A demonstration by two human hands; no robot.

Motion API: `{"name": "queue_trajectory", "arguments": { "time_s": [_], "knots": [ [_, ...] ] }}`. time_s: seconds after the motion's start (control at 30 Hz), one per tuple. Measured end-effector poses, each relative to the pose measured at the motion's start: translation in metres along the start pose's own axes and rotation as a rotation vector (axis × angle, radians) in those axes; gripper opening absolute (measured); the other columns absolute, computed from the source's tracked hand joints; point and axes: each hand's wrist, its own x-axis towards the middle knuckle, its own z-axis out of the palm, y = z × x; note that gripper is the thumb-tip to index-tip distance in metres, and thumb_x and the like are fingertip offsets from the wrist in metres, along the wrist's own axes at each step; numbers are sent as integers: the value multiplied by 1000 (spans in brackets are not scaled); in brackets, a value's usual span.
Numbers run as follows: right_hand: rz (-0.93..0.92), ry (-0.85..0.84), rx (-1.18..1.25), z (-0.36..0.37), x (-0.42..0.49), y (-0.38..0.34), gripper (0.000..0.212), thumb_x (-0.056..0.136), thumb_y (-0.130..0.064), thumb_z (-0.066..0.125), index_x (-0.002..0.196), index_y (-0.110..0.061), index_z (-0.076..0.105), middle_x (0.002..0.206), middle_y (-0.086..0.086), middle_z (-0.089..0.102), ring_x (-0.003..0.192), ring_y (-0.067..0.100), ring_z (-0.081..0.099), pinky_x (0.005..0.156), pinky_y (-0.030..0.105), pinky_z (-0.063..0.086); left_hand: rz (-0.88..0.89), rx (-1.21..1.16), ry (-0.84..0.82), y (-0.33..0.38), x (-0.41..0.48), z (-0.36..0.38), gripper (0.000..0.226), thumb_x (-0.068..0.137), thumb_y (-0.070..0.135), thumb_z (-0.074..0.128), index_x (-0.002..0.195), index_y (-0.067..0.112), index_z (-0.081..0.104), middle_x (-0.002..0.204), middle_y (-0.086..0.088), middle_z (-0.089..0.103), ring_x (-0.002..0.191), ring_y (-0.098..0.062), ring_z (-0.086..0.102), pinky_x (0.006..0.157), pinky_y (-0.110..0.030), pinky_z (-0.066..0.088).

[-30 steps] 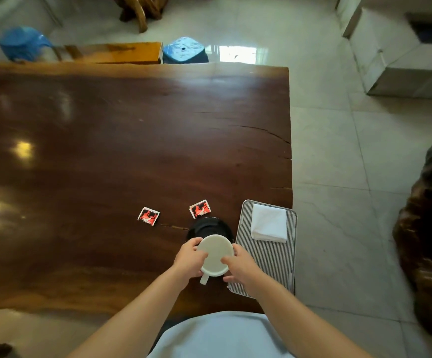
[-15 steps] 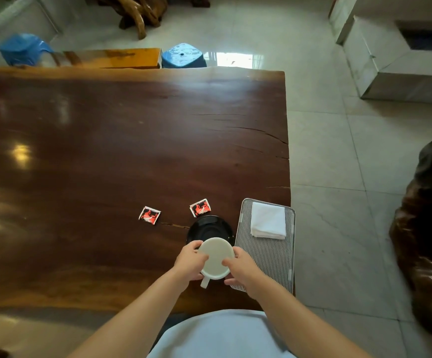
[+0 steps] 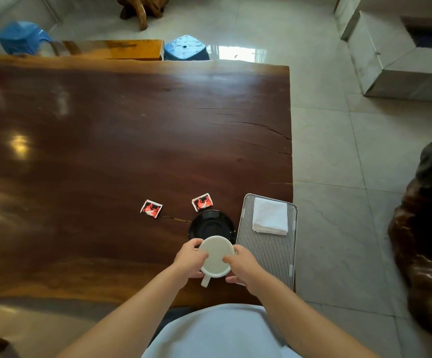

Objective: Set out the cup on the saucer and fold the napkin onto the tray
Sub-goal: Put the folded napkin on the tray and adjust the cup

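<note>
A white cup [image 3: 216,255] with its handle pointing toward me hangs just above the table, at the near edge of a black saucer [image 3: 211,224]. My left hand [image 3: 190,258] grips the cup's left side and my right hand [image 3: 243,264] grips its right side. A folded white napkin [image 3: 270,215] lies on the far half of a ribbed metal tray [image 3: 266,257] to the right of the saucer.
Two red sachets [image 3: 151,208] [image 3: 202,202] lie on the dark wooden table [image 3: 106,151] beyond the saucer. The tray overhangs the table's right edge. Blue stools [image 3: 186,47] and a wooden bench stand past the far edge. A dark carved object [image 3: 426,215] stands at right.
Both hands keep their hold on the cup; it has shifted slightly toward the saucer. The camera tilted a little.
</note>
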Motion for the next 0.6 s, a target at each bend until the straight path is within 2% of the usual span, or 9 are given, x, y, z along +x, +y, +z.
{"name": "queue_trajectory", "arguments": {
  "time_s": [0.33,0.5,0.6],
  "knots": [
    [41,75,114,-24,0,13,26,96,-11,58,115,-25,47,112,5,54,105,23,60,81,40,61,57,73,-59,13,2,30,47,95,9,62,138,23,49,129,-9,58,114,-27,59,88,-45,60],
    [30,111,172,-36,-1,24,26,96,-8,57,109,-28,47,104,-1,52,105,22,56,79,40,61,56,68,-77,16,4,45,46,94,8,61,136,25,50,126,-8,59,112,-27,60,85,-45,61],
    [26,140,200,-43,-1,31,30,96,-9,57,112,-31,47,107,-1,53,106,22,56,77,39,61,53,55,-90,15,6,53,46,93,8,61,135,25,51,124,-8,61,110,-27,62,81,-44,63]
  ]
}}
